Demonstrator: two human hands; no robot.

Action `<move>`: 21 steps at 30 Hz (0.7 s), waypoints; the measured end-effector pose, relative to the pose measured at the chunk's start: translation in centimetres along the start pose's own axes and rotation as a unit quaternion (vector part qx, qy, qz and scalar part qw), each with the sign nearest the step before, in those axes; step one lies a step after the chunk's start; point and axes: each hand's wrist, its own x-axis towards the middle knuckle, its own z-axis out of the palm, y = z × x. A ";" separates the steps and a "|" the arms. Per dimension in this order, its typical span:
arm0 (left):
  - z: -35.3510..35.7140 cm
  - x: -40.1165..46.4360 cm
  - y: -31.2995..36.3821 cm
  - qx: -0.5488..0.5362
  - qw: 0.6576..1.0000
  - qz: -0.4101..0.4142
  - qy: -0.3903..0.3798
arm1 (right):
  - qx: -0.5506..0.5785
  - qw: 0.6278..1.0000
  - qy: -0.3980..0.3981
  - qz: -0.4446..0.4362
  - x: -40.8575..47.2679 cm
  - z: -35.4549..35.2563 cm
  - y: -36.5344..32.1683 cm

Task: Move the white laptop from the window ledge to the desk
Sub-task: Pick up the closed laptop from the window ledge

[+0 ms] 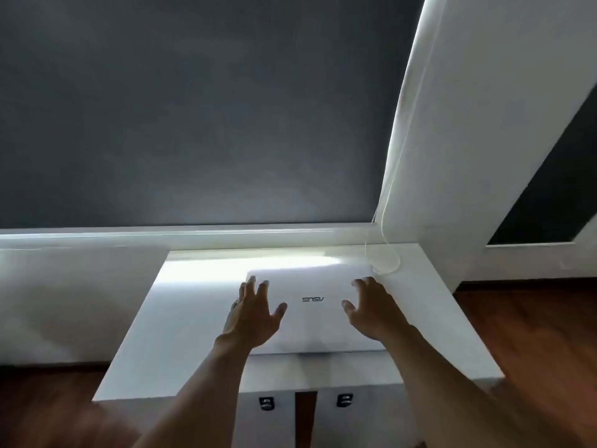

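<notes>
Hands — left (255, 313), right (371, 307) — hovered open over the shut laptop (315, 321); best to grip both side edges evenly before lifting off the ledge (181, 334).

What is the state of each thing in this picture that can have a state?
white laptop: closed, lying flat on the ledge, logo upside down to the camera.
left hand: open, fingers spread over the laptop's left side, no grip yet.
right hand: open, fingers spread over the laptop's right side, no grip yet.
blind: down, covering the window.
cord: hanging, its loop resting on the ledge.
</notes>
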 end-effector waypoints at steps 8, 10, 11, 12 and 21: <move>4.0 2.2 -1.1 -0.019 0.982 -0.187 -0.013 | 0.187 0.953 -0.001 0.237 2.2 3.4 2.5; 4.4 2.4 -1.0 -0.068 0.966 -0.248 0.001 | 0.184 0.950 0.001 0.251 2.6 4.4 3.0; 4.6 2.5 -1.3 -0.084 0.961 -0.265 0.006 | 0.168 0.953 0.014 0.250 2.8 4.8 3.2; 4.9 2.7 -1.6 -0.094 0.957 -0.273 0.006 | 0.155 0.955 0.028 0.251 2.9 5.1 3.3; 4.8 3.4 -4.0 -0.174 0.959 -0.224 0.009 | 0.240 0.950 -0.007 0.198 6.3 3.7 5.9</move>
